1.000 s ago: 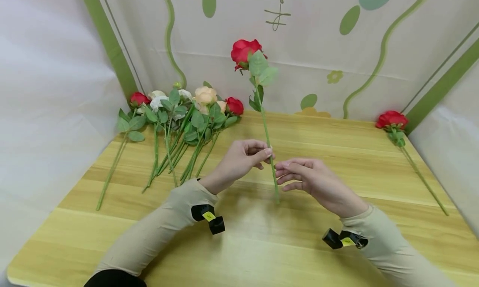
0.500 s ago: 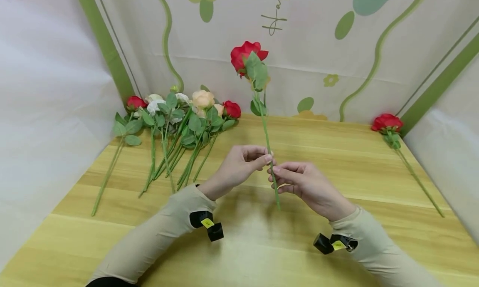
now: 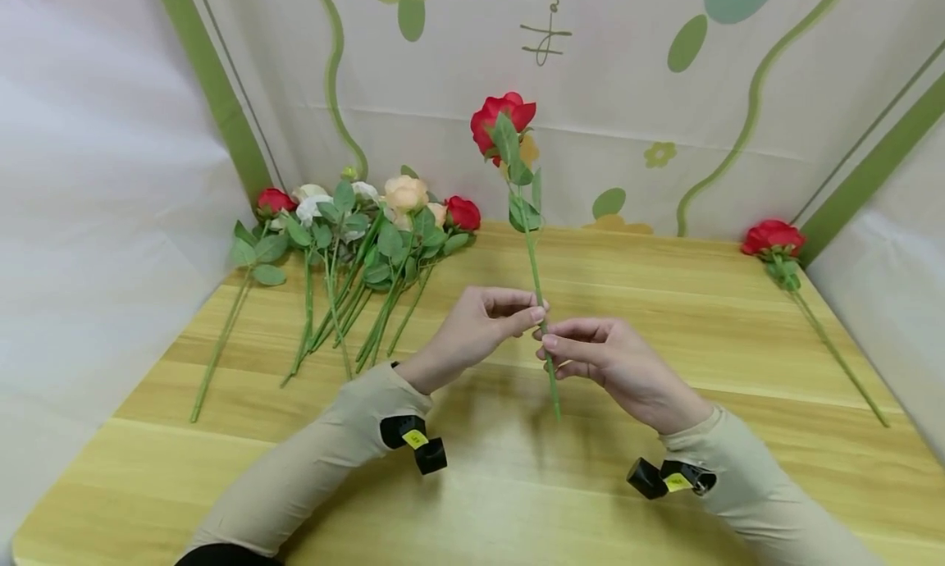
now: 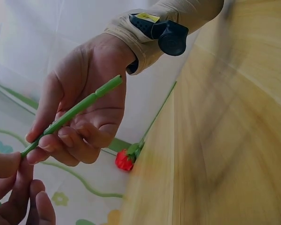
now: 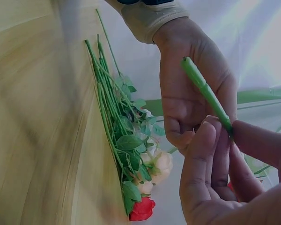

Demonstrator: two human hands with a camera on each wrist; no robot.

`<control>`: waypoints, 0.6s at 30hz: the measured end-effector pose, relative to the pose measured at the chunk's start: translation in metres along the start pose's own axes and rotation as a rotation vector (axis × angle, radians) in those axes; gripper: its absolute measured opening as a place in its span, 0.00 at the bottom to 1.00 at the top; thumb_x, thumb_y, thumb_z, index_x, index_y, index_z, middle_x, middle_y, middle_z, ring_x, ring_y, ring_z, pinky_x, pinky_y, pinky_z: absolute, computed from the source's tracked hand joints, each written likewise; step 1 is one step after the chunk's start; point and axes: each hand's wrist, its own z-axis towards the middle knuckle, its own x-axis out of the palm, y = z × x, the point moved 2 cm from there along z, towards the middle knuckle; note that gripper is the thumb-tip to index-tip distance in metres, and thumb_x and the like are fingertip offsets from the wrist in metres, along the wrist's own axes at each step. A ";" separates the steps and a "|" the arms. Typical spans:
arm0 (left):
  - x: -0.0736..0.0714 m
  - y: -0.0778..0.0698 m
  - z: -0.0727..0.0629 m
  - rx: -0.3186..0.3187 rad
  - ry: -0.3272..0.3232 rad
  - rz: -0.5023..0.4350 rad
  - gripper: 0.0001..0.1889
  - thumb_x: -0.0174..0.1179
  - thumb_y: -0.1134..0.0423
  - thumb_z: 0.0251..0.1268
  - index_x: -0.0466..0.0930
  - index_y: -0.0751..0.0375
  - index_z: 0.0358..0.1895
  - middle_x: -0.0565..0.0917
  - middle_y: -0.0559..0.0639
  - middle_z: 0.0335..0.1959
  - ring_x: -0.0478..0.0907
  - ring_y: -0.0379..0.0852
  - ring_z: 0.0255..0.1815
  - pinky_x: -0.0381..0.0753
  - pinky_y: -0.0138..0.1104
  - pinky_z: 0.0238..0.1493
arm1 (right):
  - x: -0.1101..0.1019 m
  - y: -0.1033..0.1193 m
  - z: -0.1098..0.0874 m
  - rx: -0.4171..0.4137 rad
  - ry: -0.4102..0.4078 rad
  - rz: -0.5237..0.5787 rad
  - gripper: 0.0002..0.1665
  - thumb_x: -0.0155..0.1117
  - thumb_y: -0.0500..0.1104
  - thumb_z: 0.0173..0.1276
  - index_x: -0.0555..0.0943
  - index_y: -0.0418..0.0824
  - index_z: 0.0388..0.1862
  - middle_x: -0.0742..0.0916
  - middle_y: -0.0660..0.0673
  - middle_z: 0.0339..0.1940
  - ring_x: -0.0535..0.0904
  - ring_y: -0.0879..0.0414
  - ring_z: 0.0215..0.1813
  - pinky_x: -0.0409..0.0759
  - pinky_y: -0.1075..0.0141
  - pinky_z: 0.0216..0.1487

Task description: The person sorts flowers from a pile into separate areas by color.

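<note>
A red rose (image 3: 500, 125) on a long green stem stands nearly upright over the middle of the table, its bloom tipped slightly left. My left hand (image 3: 480, 324) pinches the stem between thumb and fingers. Just below it, my right hand (image 3: 616, 365) pinches the same stem with thumb and fingertips. The cut end of the stem (image 4: 84, 104) sticks out past the right hand in the left wrist view. In the right wrist view the stem (image 5: 203, 86) points up across the left palm, with the right fingers around its lower part.
Several roses, red, white and peach (image 3: 406, 190), lie with their stems toward me at the back left of the wooden table (image 3: 664, 517). A single red rose (image 3: 773, 238) lies at the right edge. Fabric walls (image 3: 443, 82) stand behind and at both sides.
My right hand has come in to the stem and now pinches it below the left hand. The rose has turned a little about its stem, and its bloom has shifted slightly right and down.
</note>
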 end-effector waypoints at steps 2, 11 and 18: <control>0.000 0.000 0.000 -0.005 0.002 0.003 0.10 0.63 0.58 0.70 0.87 0.59 0.46 0.86 0.50 0.36 0.79 0.53 0.42 0.77 0.44 0.47 | 0.000 0.000 0.000 -0.001 -0.006 0.011 0.09 0.67 0.38 0.68 0.86 0.38 0.46 0.88 0.42 0.41 0.84 0.50 0.44 0.80 0.57 0.48; 0.005 0.001 -0.001 -0.059 0.009 -0.010 0.15 0.66 0.58 0.66 0.86 0.63 0.51 0.87 0.48 0.43 0.81 0.45 0.48 0.78 0.39 0.50 | 0.001 -0.002 -0.001 -0.032 -0.026 -0.007 0.10 0.68 0.38 0.68 0.85 0.34 0.46 0.87 0.40 0.38 0.83 0.53 0.38 0.83 0.56 0.42; 0.008 0.004 -0.002 -0.058 0.015 0.039 0.14 0.67 0.57 0.66 0.87 0.61 0.49 0.87 0.45 0.42 0.81 0.45 0.48 0.77 0.40 0.49 | 0.000 -0.003 -0.002 -0.040 -0.057 -0.051 0.13 0.70 0.37 0.66 0.85 0.32 0.47 0.87 0.39 0.41 0.85 0.51 0.40 0.81 0.55 0.48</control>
